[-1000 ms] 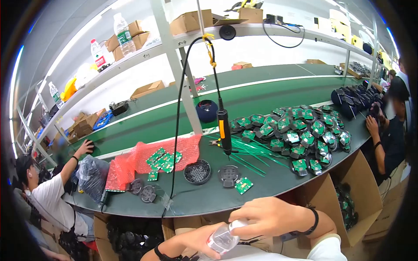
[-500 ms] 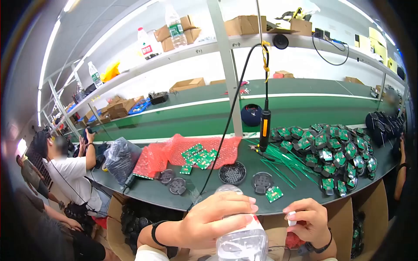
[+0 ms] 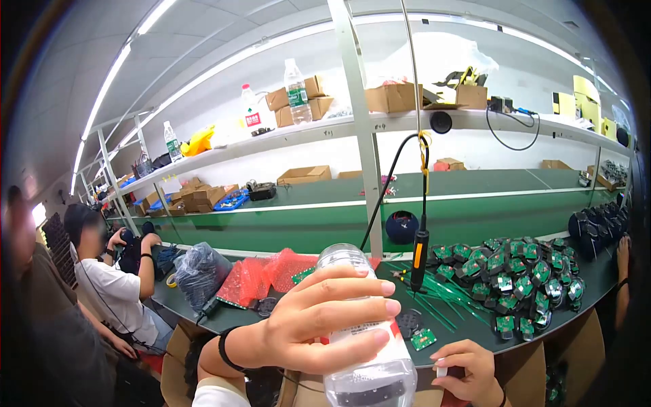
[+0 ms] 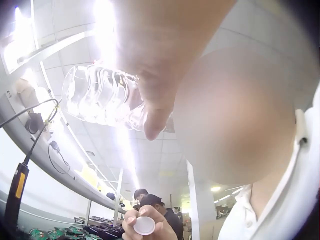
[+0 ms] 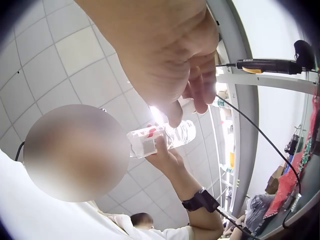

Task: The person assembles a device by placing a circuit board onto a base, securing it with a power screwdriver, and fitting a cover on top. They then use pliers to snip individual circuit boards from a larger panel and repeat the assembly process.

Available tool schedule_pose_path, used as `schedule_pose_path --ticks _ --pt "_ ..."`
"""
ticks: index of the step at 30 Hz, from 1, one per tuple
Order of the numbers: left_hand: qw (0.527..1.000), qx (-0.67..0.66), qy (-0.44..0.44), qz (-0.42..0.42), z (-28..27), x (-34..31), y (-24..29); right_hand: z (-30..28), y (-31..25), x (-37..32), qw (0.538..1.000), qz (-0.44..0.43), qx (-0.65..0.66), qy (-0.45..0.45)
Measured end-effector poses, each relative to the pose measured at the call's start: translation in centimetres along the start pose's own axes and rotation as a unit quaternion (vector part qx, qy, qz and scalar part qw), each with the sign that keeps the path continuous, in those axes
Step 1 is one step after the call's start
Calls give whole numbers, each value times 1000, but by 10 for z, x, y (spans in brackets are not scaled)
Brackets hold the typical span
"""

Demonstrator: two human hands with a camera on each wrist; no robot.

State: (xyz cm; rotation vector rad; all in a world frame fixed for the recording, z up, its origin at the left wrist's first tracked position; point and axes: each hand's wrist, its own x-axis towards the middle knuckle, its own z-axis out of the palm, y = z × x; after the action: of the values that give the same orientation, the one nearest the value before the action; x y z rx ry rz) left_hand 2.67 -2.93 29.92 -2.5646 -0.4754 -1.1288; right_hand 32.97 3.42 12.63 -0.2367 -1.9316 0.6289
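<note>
My left hand (image 3: 332,322) wraps around a clear plastic bottle (image 3: 371,383) with a red and white label, raised in front of the bench. In the left wrist view the bottle (image 4: 95,95) lies tipped over, its base up and away and its neck end toward the blurred face. The right wrist view also shows the bottle (image 5: 144,144) at the face. Lower and to the right, my right hand (image 3: 469,376) pinches a small white bottle cap (image 3: 441,371) between thumb and fingers. The round cap (image 4: 144,225) faces the left wrist camera.
Green circuit boards (image 3: 424,338) and a large pile of round black parts with boards (image 3: 515,278) lie on the bench. A screwdriver-like tool (image 3: 420,258) hangs over it on a cable. Red bubble wrap (image 3: 247,278) is at left, near a seated person (image 3: 112,285).
First both hands were at the bottle's top, low down. The right hand came away with the cap, and the left hand lifted and tipped the bottle toward the face. The head view tilted upward.
</note>
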Motion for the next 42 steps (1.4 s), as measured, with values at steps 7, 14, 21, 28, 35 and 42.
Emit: schedule_pose_path --ticks 7,14,21,28,35,42 --pt "999 42 8 31 -12 20 5 -5 -24 20 1000 -22 -3 0" --pt "998 42 16 41 -14 28 7 -4 -26 19 1000 -18 15 -1" --pt "998 42 17 42 -12 30 8 -5 -27 21 999 -35 12 -1" --pt "998 52 16 45 -12 31 5 -4 -25 23 999 -41 15 -4" --pt "998 52 11 41 -10 29 1 -2 -21 25 999 -47 21 -9" --pt "999 44 11 27 -9 25 -2 0 -17 27 999 -42 28 -13"
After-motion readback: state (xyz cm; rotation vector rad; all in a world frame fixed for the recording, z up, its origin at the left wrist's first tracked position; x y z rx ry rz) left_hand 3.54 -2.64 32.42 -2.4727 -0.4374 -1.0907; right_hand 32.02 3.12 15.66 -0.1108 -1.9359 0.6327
